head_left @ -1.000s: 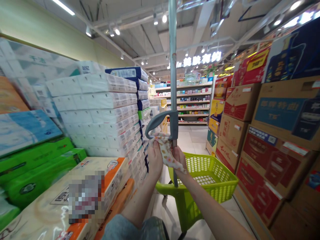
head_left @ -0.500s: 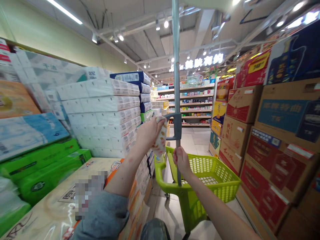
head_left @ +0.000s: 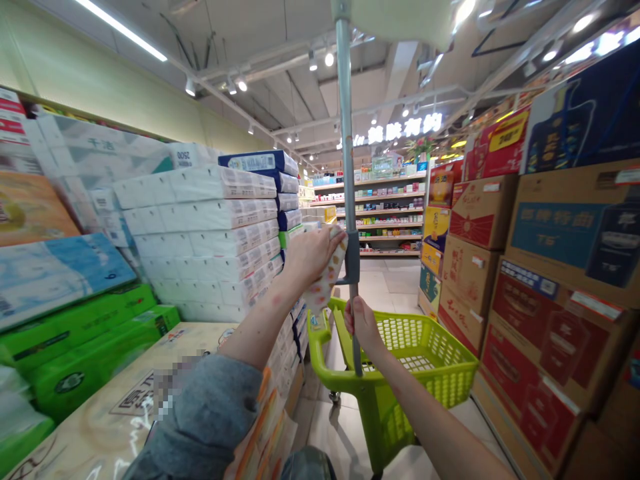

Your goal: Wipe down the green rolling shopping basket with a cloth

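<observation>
My left hand (head_left: 313,257) is closed on a white cloth (head_left: 321,288) with a coloured pattern, which hangs down from the fingers. The cloth is against the grey bracket (head_left: 352,257) on an upright metal pole (head_left: 346,127). Lower down, my right hand (head_left: 363,325) wraps round the same pole, just below the bracket. The pole rises from the handle end of a lime-green shopping cart (head_left: 345,381) with a perforated basket. A pale panel (head_left: 400,19) at the pole's top is cut off by the frame.
On the left, white tissue packs (head_left: 200,233) stand in a tall stack beside green packs (head_left: 100,347) and a beige pack (head_left: 135,400). Cardboard boxes (head_left: 555,280) are piled along the right. Farther off are stocked shelves (head_left: 390,207), across a tiled floor (head_left: 387,280).
My left hand has moved slightly right with the cloth, from the bracket's left side up against the bracket. My right hand keeps its grip on the pole. The view has shifted slightly.
</observation>
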Available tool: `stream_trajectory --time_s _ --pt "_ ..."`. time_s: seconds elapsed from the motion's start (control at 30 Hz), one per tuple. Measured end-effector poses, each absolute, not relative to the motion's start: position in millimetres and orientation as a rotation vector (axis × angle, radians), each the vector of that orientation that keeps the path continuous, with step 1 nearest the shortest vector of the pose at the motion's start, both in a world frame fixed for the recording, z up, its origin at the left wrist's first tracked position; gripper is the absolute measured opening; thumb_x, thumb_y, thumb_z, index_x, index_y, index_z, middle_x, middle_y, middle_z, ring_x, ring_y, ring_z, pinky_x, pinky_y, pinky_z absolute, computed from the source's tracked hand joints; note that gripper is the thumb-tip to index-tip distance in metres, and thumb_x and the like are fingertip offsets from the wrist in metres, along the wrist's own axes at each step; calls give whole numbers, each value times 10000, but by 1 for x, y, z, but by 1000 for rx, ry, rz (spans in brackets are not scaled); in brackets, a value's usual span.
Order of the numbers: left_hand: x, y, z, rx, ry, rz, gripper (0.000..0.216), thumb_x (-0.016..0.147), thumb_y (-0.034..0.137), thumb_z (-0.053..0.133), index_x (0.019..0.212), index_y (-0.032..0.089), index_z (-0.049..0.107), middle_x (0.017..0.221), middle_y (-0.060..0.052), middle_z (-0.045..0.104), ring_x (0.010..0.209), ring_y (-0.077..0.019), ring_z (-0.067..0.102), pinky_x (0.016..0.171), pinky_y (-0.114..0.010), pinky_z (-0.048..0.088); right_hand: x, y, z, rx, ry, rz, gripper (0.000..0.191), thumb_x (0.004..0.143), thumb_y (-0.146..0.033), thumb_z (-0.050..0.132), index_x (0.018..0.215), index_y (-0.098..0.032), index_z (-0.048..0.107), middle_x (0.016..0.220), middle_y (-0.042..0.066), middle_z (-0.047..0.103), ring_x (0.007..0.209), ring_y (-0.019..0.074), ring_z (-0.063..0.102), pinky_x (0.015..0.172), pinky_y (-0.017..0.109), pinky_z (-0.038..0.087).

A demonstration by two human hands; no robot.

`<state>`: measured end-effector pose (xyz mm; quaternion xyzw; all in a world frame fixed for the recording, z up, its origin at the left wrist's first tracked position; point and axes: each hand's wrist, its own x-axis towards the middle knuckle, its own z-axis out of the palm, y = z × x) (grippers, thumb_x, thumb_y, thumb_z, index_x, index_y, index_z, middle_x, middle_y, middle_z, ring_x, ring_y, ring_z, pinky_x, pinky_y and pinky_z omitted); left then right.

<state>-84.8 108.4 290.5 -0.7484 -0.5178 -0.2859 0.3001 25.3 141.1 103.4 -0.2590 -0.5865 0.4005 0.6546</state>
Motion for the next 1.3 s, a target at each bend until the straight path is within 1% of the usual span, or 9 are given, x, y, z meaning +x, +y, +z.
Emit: stream_trajectory --time_s 0.13,0.27,0.37,0.53,0.63,0.77,0.87,1.17,1.3 --pt "-82 107 276 -1931 -1209 -784 457 901 503 363 1182 158 467 1035 -110 580 989 -233 534 783 -307 397 25 143 105 -589 -1332 924 521 799 -708 345 689 -206 428 448 -92 370 333 46 317 325 181 240" --pt "-77 103 261 -1844 -1076 -789 823 748 613 551 1340 96 307 1157 -163 502 1051 -285 458 855 -380 372 24 142 106 -607 -1320 933 535 784 -725 345 673 -208 422 433 -91 363 332 49 312 325 183 233" --pt "-74 104 258 -1794 -1070 -793 889 719 636 565 1356 80 289 1170 -175 492 1044 -298 455 855 -401 370 24 140 108 -608 -1309 938 539 773 -734 352 665 -210 422 431 -89 361 332 51 310 325 188 225" --pt "-76 112 260 -1801 -1049 -834 643 842 503 487 1323 93 366 1087 -154 552 1008 -272 501 830 -384 405 24 138 110 -591 -1290 967 529 763 -730 378 672 -211 423 442 -91 362 333 48 304 323 184 222" --pt "-81 114 259 -1830 -951 -939 445 931 336 349 1323 129 394 1171 -138 563 1076 -236 508 887 -363 413 24 140 108 -582 -1279 983 531 756 -733 389 672 -210 422 446 -93 358 332 45 300 319 180 214" --pt "-87 113 249 -1846 -755 -945 478 930 269 332 1389 134 336 1418 -120 398 1320 -229 337 1061 -382 314 23 144 104 -545 -1269 986 527 766 -726 384 668 -209 418 440 -100 336 328 41 290 318 177 205" --pt "-88 112 236 -1874 -680 -795 522 917 233 352 1425 138 276 1465 -90 330 1372 -214 248 1130 -395 221 23 146 103 -531 -1278 1000 525 775 -721 378 670 -208 414 443 -100 335 329 40 289 320 176 208" --pt "-98 113 206 -2048 -509 -487 448 911 202 360 1346 106 414 1411 -90 419 1328 -185 339 1126 -365 244 26 151 98 -490 -1323 981 486 812 -684 371 673 -218 382 466 -86 368 330 47 297 316 192 220" --pt "-101 124 200 -2058 -525 -537 405 925 212 342 1300 129 471 1345 -80 502 1288 -178 401 1129 -404 234 26 154 95 -481 -1314 1022 476 818 -673 375 689 -215 395 491 -84 373 343 44 305 326 189 232"
